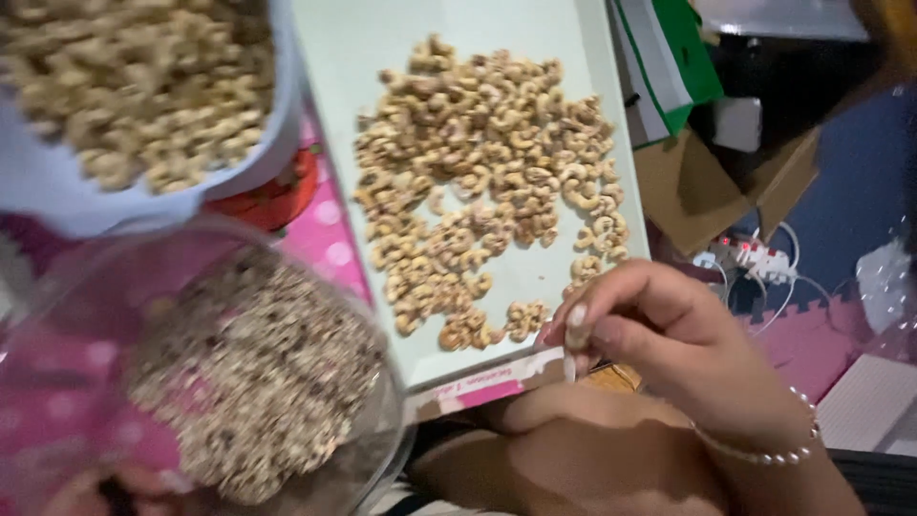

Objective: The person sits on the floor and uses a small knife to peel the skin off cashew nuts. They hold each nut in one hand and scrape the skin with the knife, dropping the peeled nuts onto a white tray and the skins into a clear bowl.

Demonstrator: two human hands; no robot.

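Note:
My right hand [669,349] hovers at the near edge of a pale flat tray [382,57] and pinches one cashew nut [577,336] between thumb and fingertips. A pearl bracelet [764,451] circles that wrist. Many cashews [487,172] lie spread over the tray. At the bottom left, part of my left hand [91,492] shows blurred under a clear round bowl [363,449] of small broken shell bits [253,373]; whether it grips the bowl I cannot tell.
A light blue bowl [57,205] heaped with cashews stands at the top left. A pink dotted cloth [330,234] lies under the tray. Cardboard [707,186], a green and white box [669,57] and a power strip [759,256] with cables sit at right.

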